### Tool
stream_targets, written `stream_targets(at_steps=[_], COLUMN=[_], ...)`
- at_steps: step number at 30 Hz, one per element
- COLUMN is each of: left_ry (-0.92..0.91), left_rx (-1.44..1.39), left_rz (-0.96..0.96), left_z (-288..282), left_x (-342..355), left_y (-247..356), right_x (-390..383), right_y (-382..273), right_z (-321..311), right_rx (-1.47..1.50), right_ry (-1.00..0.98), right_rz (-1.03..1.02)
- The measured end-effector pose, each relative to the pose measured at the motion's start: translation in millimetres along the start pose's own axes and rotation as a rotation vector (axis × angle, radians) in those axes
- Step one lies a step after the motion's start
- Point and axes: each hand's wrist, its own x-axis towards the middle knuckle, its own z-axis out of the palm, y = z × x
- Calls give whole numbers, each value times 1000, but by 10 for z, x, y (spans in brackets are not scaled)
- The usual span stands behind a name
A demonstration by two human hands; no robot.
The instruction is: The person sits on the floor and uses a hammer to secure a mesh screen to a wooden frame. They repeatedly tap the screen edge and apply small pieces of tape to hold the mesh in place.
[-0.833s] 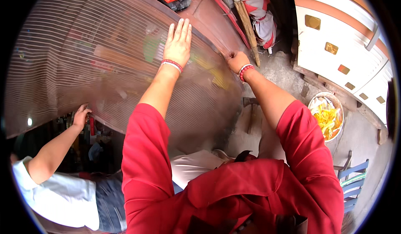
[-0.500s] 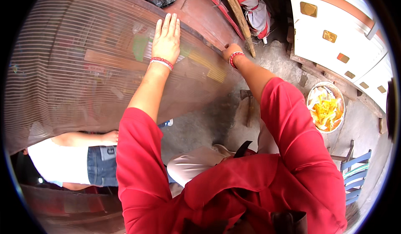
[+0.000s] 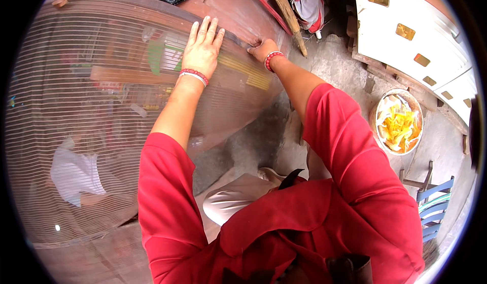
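Our left hand (image 3: 202, 50) flat on ribbed panel (image 3: 56, 106), right hand (image 3: 266, 49) pinching its edge; uneven pulling could skew it.

Floor (image 3: 340, 66) loaded from two to five o'clock

The grey concrete has planks (image 3: 373, 66) at two o'clock, a round bin (image 3: 376, 127) at three and a blue chair (image 3: 435, 188) toward four. Near five rests a pale shoe (image 3: 267, 173).

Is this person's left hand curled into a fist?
No, the left hand lies flat with its fingers stretched out, against the brownish, striped see-through screen.
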Motion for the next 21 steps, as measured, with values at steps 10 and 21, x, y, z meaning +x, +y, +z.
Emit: stream_targets(at_steps=[10,21], left_ry=[-54,-67], left_rx=[-12,-36], left_rz=[5,-4], left_z=[68,177], left_x=[-19,33], left_y=[94,230], right_x=[3,61], right_y=[-25,-30], right_z=[-2,-18], right_rx=[6,109], right_ry=[-59,-143], right_rz=[15,53])
